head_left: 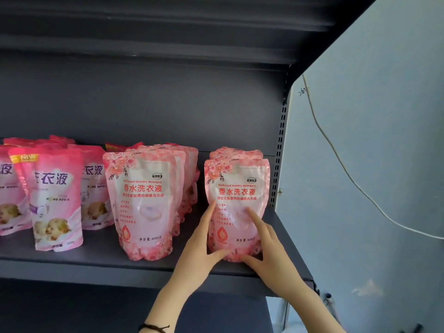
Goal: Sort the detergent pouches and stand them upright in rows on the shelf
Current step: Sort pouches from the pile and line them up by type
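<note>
A floral pink detergent pouch [237, 188] stands upright at the front of the rightmost row on the dark shelf [96, 253], with more of the same kind behind it. My left hand [200, 248] lies against its left edge with straight fingers, thumb across the bottom. My right hand [271, 251] touches its front with a straight index finger, thumb at the base. To the left stands a second row of floral pouches [144, 200]. Further left are brighter pink pouches [57, 200] with purple lettering, the front one tilted.
The shelf's right end meets a perforated upright [280, 152] and a pale blue wall [372, 176] with a white cable [336, 155] hanging across it. Another shelf board [168, 25] overhangs above. A gap separates the two floral rows.
</note>
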Demonstrator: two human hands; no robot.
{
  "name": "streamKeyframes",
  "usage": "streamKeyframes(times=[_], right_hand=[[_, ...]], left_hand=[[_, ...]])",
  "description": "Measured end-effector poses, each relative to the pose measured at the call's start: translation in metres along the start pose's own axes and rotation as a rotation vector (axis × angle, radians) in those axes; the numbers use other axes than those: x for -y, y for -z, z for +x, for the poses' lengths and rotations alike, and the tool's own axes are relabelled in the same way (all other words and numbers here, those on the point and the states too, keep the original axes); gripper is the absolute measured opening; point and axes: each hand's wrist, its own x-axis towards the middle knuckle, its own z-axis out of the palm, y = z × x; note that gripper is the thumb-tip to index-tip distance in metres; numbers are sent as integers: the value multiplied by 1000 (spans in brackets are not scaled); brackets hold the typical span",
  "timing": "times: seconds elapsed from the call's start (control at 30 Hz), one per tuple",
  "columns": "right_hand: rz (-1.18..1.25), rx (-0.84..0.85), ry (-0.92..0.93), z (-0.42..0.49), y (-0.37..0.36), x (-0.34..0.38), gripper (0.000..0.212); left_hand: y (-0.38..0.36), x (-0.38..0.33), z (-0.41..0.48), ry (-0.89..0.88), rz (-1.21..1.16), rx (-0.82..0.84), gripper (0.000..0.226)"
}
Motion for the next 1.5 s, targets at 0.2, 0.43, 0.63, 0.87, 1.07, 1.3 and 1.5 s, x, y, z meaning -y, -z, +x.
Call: streamKeyframes(times=[0.2,0.43,0.63,0.87,1.07,1.3,1.5], right_hand=[[7,-48,-20,6,-3,7,100],[4,-91,-14,3,-7,0,94],[-190,-208,68,10,7,18,77],[-409,-361,104,12,6,60,45],[-536,-38,377,71,51,162,22],[-1155,275,380,192,66,251,23],[-1289,489,328,266,36,245,27]], left_hand=[[-6,-2,2,-13,96,-50,107],[-5,0,2,-21,133,-40,106],[9,-8,6,-33,178,-14,100],[35,-42,0,-152,650,6,66],[113,-123,29,-493,959,81,25],[248,-169,141,-640,1292,236,25],[288,-123,223,-548,1473,420,28]])
